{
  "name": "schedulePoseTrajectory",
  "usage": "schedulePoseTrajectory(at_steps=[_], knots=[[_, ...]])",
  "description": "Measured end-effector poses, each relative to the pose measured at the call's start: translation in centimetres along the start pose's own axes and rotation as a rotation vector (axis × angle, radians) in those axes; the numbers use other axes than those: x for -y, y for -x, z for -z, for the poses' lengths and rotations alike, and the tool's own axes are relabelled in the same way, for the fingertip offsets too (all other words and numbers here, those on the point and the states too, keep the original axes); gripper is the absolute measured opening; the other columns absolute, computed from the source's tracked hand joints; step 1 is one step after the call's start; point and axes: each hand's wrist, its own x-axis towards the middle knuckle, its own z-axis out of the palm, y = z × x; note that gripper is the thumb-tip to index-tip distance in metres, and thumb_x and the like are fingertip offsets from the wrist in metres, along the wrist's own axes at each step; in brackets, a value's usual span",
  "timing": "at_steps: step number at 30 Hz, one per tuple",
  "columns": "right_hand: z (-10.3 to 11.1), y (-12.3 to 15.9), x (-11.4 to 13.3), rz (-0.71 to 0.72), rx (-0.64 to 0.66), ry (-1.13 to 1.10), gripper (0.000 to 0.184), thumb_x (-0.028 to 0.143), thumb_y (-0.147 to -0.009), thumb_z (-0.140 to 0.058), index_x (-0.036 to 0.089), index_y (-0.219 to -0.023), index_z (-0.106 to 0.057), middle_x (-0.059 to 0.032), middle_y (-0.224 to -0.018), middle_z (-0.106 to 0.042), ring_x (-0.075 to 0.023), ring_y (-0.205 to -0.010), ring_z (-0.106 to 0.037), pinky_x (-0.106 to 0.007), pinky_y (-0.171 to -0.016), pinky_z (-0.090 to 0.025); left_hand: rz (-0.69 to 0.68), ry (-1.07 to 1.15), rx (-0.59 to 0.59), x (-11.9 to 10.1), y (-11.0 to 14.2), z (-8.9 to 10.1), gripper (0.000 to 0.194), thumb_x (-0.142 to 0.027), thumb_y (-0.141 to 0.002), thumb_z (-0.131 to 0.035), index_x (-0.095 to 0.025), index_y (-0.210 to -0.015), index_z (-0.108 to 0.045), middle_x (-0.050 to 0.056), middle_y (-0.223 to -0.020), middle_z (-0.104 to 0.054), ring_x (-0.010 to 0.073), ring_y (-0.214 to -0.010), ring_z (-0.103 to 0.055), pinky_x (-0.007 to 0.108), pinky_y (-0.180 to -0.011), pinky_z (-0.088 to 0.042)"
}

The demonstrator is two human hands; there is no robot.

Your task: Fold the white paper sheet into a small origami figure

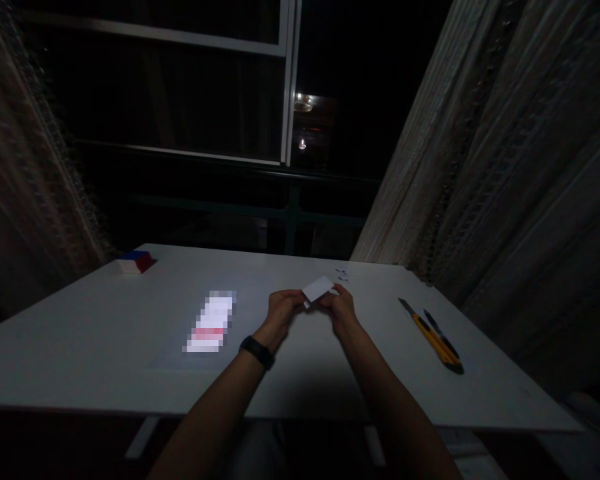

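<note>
Above the middle of the white table, a small folded piece of white paper (318, 289) is held between both hands. My left hand (283, 311), with a dark band (257, 352) on its wrist, pinches the paper's left edge. On the opposite side, my right hand (341, 308) grips the right edge with thumb and fingers. The paper's top face is tilted toward me, and a lower flap shows beneath it. Part of the fingers is hidden behind the paper.
A lit, blurred-out screen (211, 323) lies left of my hands. Rightward are a yellow utility knife (436, 341) and a dark pen (441, 333). A blue, red and white block (135, 261) sits far left. Small dark marks or scraps (342, 275) lie beyond my right hand. Curtains (480, 147) flank the table (105, 360).
</note>
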Motion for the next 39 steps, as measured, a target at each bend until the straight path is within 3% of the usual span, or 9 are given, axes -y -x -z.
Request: schedulePoseTrajectory(at_steps=[8,16,35,39], knots=[[-0.08,0.2,0.67,0.072,-0.057,0.062,0.036,0.007,-0.039,-0.052,0.016,-0.073,-0.057,0.0046,-0.043,-0.057,-0.0126,-0.042,-0.05,-0.022,-0.041,-0.038,0.002,0.004,0.004,-0.18,0.02,0.1,0.02,-0.009,-0.048,-0.068,-0.007,-0.067,-0.068,0.011,-0.069,-0.067,0.0187,-0.064,-0.062,0.027,-0.062,-0.049],[0.2,-0.04,0.69,0.047,-0.045,0.058,0.028,0.007,-0.038,-0.055,0.014,-0.065,-0.058,0.003,-0.045,-0.059,-0.0135,-0.045,-0.052,-0.021,-0.043,-0.038,0.011,-0.009,0.024,-0.27,-0.33,0.29,0.02,-0.009,-0.046,-0.067,-0.007,-0.066,-0.068,0.01,-0.065,-0.067,0.0178,-0.061,-0.062,0.026,-0.059,-0.048],[0.49,-0.06,0.69,0.068,0.001,0.068,0.031,0.011,-0.041,-0.056,0.017,-0.071,-0.06,0.0046,-0.045,-0.058,-0.0114,-0.043,-0.049,-0.021,-0.043,-0.035,0.028,-0.005,0.033,-0.84,-0.28,0.67,0.018,-0.009,-0.045,-0.066,-0.008,-0.062,-0.067,0.009,-0.062,-0.066,0.0176,-0.06,-0.061,0.025,-0.057,-0.047],[0.59,-0.02,0.68,0.063,-0.038,0.076,0.026,0.011,-0.041,-0.055,0.017,-0.067,-0.059,0.005,-0.042,-0.056,-0.0111,-0.041,-0.047,-0.022,-0.042,-0.033,0.035,-0.022,0.056,-0.99,-0.18,0.7,0.015,-0.009,-0.045,-0.065,-0.008,-0.06,-0.067,0.009,-0.059,-0.065,0.0173,-0.059,-0.06,0.025,-0.056,-0.047]])
